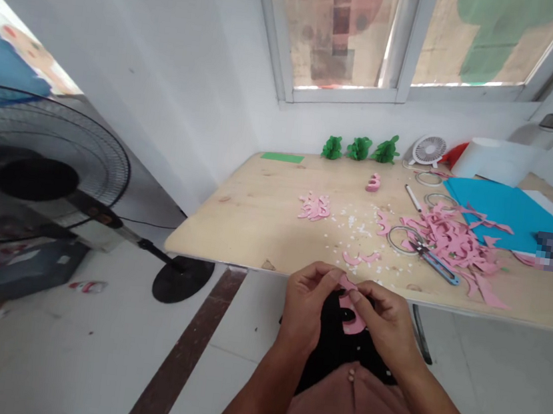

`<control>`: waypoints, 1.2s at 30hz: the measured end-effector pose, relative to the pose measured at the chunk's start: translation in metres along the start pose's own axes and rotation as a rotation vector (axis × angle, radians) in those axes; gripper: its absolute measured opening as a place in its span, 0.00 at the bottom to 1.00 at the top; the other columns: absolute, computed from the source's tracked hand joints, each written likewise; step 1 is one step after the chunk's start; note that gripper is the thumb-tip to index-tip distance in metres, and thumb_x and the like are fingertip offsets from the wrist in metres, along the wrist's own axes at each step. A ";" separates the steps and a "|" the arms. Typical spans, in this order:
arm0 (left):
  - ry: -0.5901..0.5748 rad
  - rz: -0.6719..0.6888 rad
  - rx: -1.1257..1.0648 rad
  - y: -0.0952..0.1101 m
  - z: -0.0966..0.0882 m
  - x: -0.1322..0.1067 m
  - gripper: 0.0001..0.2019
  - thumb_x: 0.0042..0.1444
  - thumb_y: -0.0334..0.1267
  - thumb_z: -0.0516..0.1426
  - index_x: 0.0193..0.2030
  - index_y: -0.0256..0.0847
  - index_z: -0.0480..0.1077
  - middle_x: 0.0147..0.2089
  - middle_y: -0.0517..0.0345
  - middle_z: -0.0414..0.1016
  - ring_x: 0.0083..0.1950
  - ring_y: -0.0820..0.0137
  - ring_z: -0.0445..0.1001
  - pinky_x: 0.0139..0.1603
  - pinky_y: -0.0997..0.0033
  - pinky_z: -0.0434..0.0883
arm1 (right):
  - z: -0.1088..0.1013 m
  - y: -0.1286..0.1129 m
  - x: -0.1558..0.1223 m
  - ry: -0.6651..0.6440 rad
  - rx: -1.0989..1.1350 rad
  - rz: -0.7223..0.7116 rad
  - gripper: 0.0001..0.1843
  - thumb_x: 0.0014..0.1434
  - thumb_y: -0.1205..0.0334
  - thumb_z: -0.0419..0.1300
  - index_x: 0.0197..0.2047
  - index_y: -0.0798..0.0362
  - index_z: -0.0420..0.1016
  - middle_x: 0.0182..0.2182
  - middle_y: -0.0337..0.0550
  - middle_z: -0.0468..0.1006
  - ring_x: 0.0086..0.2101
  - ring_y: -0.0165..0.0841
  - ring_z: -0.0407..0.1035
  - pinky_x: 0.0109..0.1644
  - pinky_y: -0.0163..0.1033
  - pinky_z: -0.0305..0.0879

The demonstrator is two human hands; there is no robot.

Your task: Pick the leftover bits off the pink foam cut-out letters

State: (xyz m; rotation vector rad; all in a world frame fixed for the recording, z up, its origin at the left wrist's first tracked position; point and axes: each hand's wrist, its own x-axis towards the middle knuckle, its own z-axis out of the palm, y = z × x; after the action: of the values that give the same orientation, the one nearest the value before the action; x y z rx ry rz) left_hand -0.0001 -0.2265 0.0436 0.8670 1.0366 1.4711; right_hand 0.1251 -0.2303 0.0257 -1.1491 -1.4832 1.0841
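Left hand [304, 308] and right hand [385, 326] pinch pink cut-out [353, 324] over black cloth [334, 352].
Fingers [332, 276] pressed on it; grip looks two-sided, partly hidden.

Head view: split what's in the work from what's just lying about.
In the work: left hand, right hand, pink cutout, black piece, scissors, pink scraps.
Lying about: floor fan, desk fan, green tufts, blue sheet.

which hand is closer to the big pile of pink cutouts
Right. The right hand is in front of the pile of pink cutouts and off to its left; the left hand sits farther left.
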 end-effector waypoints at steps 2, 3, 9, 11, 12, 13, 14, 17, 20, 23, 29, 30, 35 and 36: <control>-0.008 0.016 -0.011 0.001 0.000 -0.004 0.07 0.46 0.38 0.60 0.24 0.36 0.71 0.25 0.59 0.70 0.29 0.75 0.67 0.35 0.75 0.65 | 0.000 -0.002 -0.003 0.009 -0.010 -0.008 0.12 0.55 0.55 0.56 0.28 0.54 0.75 0.25 0.41 0.75 0.28 0.33 0.68 0.33 0.35 0.63; -0.014 0.021 -0.021 0.001 0.000 -0.006 0.07 0.46 0.37 0.60 0.24 0.36 0.71 0.25 0.59 0.69 0.29 0.75 0.66 0.35 0.75 0.65 | 0.001 -0.003 -0.005 0.014 -0.012 -0.014 0.12 0.55 0.55 0.56 0.28 0.54 0.75 0.25 0.41 0.75 0.28 0.33 0.68 0.33 0.35 0.62; -0.021 0.007 -0.082 0.005 -0.001 -0.015 0.06 0.46 0.36 0.60 0.25 0.36 0.71 0.25 0.60 0.70 0.28 0.76 0.66 0.34 0.76 0.64 | 0.003 -0.013 -0.015 0.014 0.010 -0.001 0.13 0.56 0.55 0.56 0.29 0.55 0.74 0.26 0.42 0.75 0.29 0.33 0.67 0.34 0.35 0.63; -0.025 -0.009 -0.082 0.007 -0.001 -0.017 0.06 0.45 0.37 0.60 0.24 0.36 0.71 0.24 0.60 0.70 0.27 0.76 0.66 0.34 0.76 0.64 | 0.004 -0.017 -0.018 0.004 0.041 0.009 0.13 0.56 0.55 0.55 0.29 0.54 0.74 0.26 0.41 0.75 0.29 0.33 0.67 0.34 0.35 0.63; -0.028 -0.012 -0.081 0.008 0.000 -0.018 0.07 0.45 0.37 0.61 0.24 0.35 0.71 0.23 0.60 0.69 0.27 0.76 0.66 0.33 0.76 0.64 | 0.005 -0.018 -0.019 0.004 0.048 0.006 0.13 0.56 0.55 0.55 0.28 0.54 0.74 0.26 0.41 0.75 0.30 0.33 0.68 0.35 0.35 0.63; -0.029 -0.012 -0.078 0.008 0.000 -0.019 0.07 0.45 0.37 0.61 0.24 0.35 0.70 0.23 0.60 0.69 0.27 0.76 0.66 0.33 0.76 0.64 | 0.005 -0.020 -0.021 0.007 0.047 -0.004 0.13 0.56 0.55 0.55 0.28 0.54 0.73 0.26 0.41 0.74 0.30 0.34 0.68 0.35 0.35 0.63; -0.030 -0.010 -0.075 0.009 0.000 -0.020 0.07 0.45 0.38 0.61 0.24 0.35 0.70 0.23 0.60 0.69 0.26 0.77 0.66 0.33 0.76 0.64 | 0.004 -0.021 -0.022 0.012 0.040 -0.016 0.13 0.56 0.55 0.55 0.28 0.54 0.73 0.25 0.40 0.74 0.31 0.34 0.68 0.36 0.35 0.63; -0.049 -0.010 -0.058 0.010 0.000 -0.024 0.08 0.45 0.39 0.61 0.26 0.35 0.71 0.23 0.61 0.68 0.26 0.77 0.66 0.32 0.77 0.64 | 0.003 -0.021 -0.025 0.047 0.010 -0.051 0.13 0.56 0.55 0.54 0.27 0.54 0.73 0.24 0.41 0.74 0.30 0.34 0.67 0.36 0.36 0.63; -0.095 -0.018 -0.055 0.010 -0.001 -0.028 0.10 0.46 0.40 0.60 0.32 0.35 0.74 0.25 0.58 0.70 0.27 0.76 0.67 0.33 0.76 0.66 | 0.001 -0.020 -0.028 0.111 -0.007 -0.075 0.13 0.56 0.56 0.55 0.27 0.54 0.73 0.24 0.40 0.74 0.28 0.33 0.66 0.33 0.35 0.62; -0.131 -0.034 -0.028 0.008 -0.001 -0.035 0.10 0.45 0.40 0.61 0.33 0.35 0.73 0.27 0.56 0.72 0.28 0.75 0.68 0.32 0.75 0.67 | -0.002 -0.020 -0.030 0.153 0.004 -0.083 0.12 0.55 0.57 0.55 0.27 0.54 0.74 0.23 0.40 0.74 0.27 0.33 0.66 0.32 0.35 0.62; -0.110 -0.040 0.035 0.003 0.008 -0.045 0.07 0.41 0.36 0.63 0.29 0.36 0.73 0.27 0.59 0.73 0.27 0.76 0.69 0.31 0.77 0.68 | -0.009 -0.020 -0.034 0.203 0.018 -0.097 0.12 0.54 0.57 0.56 0.24 0.55 0.73 0.21 0.38 0.72 0.25 0.31 0.65 0.31 0.34 0.61; -0.107 -0.030 0.047 0.002 0.010 -0.045 0.07 0.41 0.35 0.63 0.28 0.36 0.73 0.26 0.59 0.73 0.27 0.76 0.69 0.31 0.76 0.68 | -0.010 -0.020 -0.034 0.206 0.031 -0.094 0.12 0.55 0.57 0.56 0.25 0.55 0.73 0.21 0.38 0.71 0.25 0.31 0.65 0.31 0.34 0.61; -0.066 0.020 0.080 0.002 0.017 -0.046 0.06 0.42 0.35 0.63 0.28 0.35 0.74 0.27 0.58 0.74 0.28 0.75 0.70 0.32 0.75 0.69 | -0.016 -0.020 -0.036 0.152 0.130 -0.064 0.14 0.57 0.55 0.54 0.26 0.55 0.71 0.22 0.37 0.70 0.27 0.31 0.64 0.31 0.33 0.61; -0.052 0.030 0.080 0.002 0.018 -0.046 0.07 0.42 0.35 0.63 0.28 0.35 0.74 0.26 0.58 0.74 0.27 0.74 0.70 0.32 0.75 0.69 | -0.017 -0.019 -0.036 0.138 0.137 -0.063 0.15 0.58 0.55 0.53 0.26 0.55 0.71 0.22 0.38 0.70 0.27 0.31 0.65 0.32 0.33 0.61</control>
State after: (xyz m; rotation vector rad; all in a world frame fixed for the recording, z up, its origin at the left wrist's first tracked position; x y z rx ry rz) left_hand 0.0228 -0.2695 0.0523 0.9765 1.0536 1.4323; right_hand 0.1433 -0.2674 0.0414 -1.0532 -1.3090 1.0262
